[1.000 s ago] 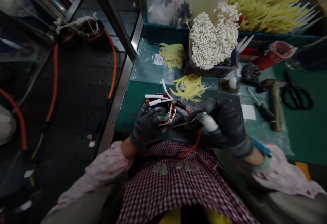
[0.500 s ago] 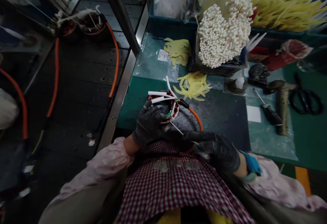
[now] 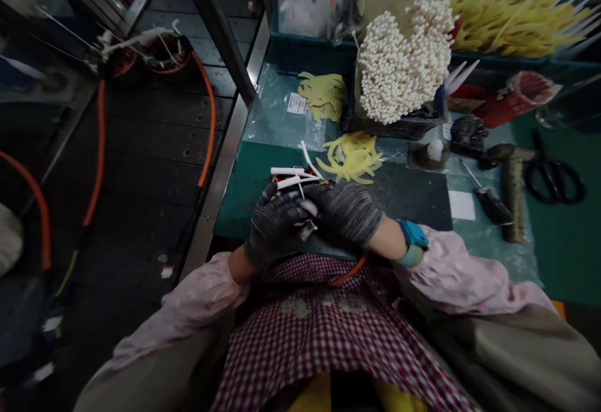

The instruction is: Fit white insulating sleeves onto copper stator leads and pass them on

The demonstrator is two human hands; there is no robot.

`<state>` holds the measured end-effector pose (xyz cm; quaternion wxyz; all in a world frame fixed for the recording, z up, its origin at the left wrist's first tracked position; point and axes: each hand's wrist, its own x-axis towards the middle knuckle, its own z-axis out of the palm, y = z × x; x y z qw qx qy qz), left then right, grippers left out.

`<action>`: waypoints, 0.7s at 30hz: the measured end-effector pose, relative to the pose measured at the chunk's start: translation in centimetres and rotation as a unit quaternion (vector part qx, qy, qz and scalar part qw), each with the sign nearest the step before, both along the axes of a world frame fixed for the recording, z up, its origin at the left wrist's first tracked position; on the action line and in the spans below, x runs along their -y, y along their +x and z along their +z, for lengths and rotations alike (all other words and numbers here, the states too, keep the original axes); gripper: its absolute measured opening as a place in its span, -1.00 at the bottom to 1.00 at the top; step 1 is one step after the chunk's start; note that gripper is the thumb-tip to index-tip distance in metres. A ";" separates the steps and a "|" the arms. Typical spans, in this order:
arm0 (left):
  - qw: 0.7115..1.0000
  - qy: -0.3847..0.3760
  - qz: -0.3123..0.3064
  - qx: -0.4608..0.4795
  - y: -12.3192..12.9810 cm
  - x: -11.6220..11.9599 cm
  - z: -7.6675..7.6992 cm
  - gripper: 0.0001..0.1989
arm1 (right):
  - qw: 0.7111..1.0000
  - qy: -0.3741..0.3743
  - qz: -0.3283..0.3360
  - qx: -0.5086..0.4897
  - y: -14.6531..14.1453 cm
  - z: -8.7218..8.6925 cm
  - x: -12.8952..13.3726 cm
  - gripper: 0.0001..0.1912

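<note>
A stator wound with copper wire [image 3: 276, 178] lies on the bench in front of me, mostly covered by my hands. White sleeves [image 3: 287, 171] stick out from its wires. My left hand [image 3: 275, 227], in a dark grey glove, is closed around the stator's near left side. Over its right side bends my gloved right hand [image 3: 352, 211], fingers closed; what they pinch is hidden. A small whitish piece [image 3: 308, 207] shows between the two hands, too unclear to name. The stator's orange cable [image 3: 352, 271] emerges below my right wrist.
Yellow strips [image 3: 354, 156] lie beyond the stator, before a bin of white sticks [image 3: 399, 64]. To the right are a screwdriver [image 3: 492, 204], a hammer [image 3: 514, 202] and black scissors [image 3: 556, 183]. More stators [image 3: 166, 52] with orange cables stand at the left.
My right hand has moved left and up from beside the apron onto the stator. The white cord stretched between stator and right hand no longer shows that way. My left hand stays put.
</note>
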<state>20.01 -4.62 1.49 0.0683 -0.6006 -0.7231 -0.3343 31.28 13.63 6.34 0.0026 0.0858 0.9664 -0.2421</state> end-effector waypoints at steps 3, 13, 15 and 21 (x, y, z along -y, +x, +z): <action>0.999 -0.046 0.004 0.003 0.0 0.0 -0.1 -0.91 | 0.992 -0.112 -0.007 -0.057 -0.5 0.0 -0.5 -0.72; 0.999 0.019 -0.015 -0.022 -0.2 -0.1 0.3 -0.93 | 0.926 -0.352 0.023 -0.136 0.8 -0.9 -2.6 -0.76; 0.999 0.027 -0.019 -0.027 -0.2 -0.1 0.4 -0.95 | 0.930 -0.334 0.015 -0.154 1.0 -1.4 -2.5 -0.78; 0.999 0.037 -0.030 -0.015 -0.1 -0.3 0.8 -0.91 | 0.934 -0.289 0.104 -0.183 1.2 -2.6 -2.7 -0.80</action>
